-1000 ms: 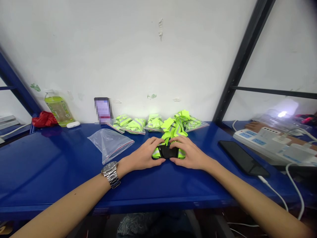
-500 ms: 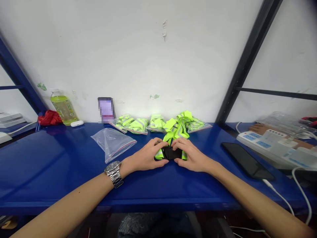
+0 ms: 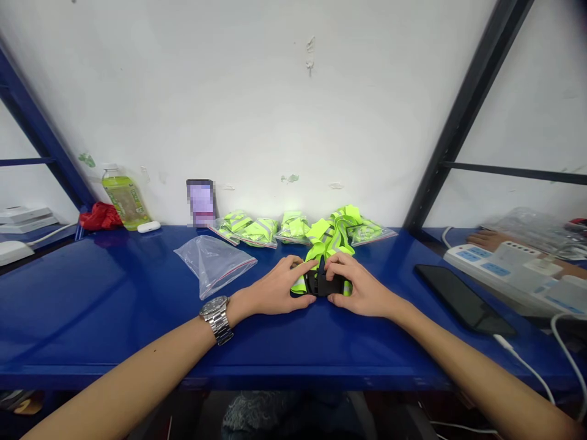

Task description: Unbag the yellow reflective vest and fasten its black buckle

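A neon-yellow reflective strap (image 3: 340, 235) with grey stripes lies bunched on the blue table, its black plastic buckle (image 3: 328, 286) at the near end. My left hand (image 3: 285, 286) grips the buckle's left side, thumb below and fingers above. On its right side, my right hand (image 3: 360, 285) pinches the buckle, with the index finger bent over the top. The strap's yellow ends show at both sides of the buckle. Left of my hands lies a clear zip bag (image 3: 215, 263), flat and with no strap in it.
Several bagged yellow straps (image 3: 259, 230) line the wall. A propped phone (image 3: 202, 201), a bottle (image 3: 123, 198), a red cloth (image 3: 101, 217) and a white case (image 3: 149, 227) stand at the back left. Rightward lie a black phone (image 3: 463, 298) on a cable and a power strip (image 3: 493, 263).
The view has shifted slightly, so everything sits a little further right. Both hands stay on the buckle; more of its left part shows between my fingers.
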Available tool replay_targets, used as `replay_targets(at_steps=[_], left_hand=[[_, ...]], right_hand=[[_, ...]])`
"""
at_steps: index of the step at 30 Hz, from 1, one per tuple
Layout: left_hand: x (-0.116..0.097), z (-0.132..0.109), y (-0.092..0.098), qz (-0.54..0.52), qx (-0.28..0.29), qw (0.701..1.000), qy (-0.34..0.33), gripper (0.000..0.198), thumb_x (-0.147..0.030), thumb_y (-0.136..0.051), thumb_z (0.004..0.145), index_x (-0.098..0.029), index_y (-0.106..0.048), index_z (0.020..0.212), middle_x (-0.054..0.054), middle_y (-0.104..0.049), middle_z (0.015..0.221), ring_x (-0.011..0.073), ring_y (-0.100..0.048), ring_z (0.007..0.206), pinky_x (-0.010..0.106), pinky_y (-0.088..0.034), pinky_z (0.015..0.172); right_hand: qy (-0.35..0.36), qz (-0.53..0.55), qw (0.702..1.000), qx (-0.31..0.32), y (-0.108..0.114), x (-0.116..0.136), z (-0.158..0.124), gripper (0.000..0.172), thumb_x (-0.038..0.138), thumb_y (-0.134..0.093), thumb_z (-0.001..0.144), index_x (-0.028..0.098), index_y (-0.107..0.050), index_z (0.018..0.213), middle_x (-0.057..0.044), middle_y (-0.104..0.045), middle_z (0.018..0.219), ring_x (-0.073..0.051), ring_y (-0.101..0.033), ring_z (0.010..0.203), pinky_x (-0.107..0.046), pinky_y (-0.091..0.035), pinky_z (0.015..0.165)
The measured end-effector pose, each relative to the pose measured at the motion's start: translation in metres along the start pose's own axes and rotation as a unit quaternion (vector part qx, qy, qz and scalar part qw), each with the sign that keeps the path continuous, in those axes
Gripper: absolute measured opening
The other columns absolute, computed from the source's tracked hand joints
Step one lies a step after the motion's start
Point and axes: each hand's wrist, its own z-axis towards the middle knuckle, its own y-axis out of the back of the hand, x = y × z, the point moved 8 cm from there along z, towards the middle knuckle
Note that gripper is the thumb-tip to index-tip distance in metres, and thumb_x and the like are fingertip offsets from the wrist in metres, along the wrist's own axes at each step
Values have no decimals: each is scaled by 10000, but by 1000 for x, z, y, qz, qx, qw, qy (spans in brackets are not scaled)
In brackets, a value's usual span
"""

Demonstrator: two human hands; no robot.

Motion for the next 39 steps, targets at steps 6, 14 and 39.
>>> replay_targets(at_steps=[6, 14, 39], left_hand=[[5, 1, 4, -20, -9, 1000, 5, 614, -470, -636, 822, -275, -433, 1368, 93, -453, 1236, 244, -502, 1132, 411, -424, 1011], [5, 2, 5, 16, -2, 1000, -7, 600, -438, -597, 851, -321, -397, 1404, 81, -423, 1235, 229, -509, 1093, 394, -438, 985], [1, 5, 14, 25, 38, 999, 20, 642, -457, -663, 766, -219, -442, 1320, 91, -518, 1234, 280, -509, 1149, 398, -401, 997]], right_hand=[[-4, -69, 997, 32, 5, -11, -6, 439, 363, -718, 694, 244, -557, 1085, -95, -551, 1146, -308, -498, 1093, -483, -420, 921], [-31, -82, 995, 48, 5, -30, -11, 709, 490, -677, 755, 225, -450, 1372, -129, -567, 1280, -353, -478, 1192, -544, -394, 972], [-7, -23, 1000, -20, 17, -20, -7, 607, 385, -766, 660, 231, -538, 1201, -75, -632, 1112, -256, -620, 997, -388, -515, 866]])
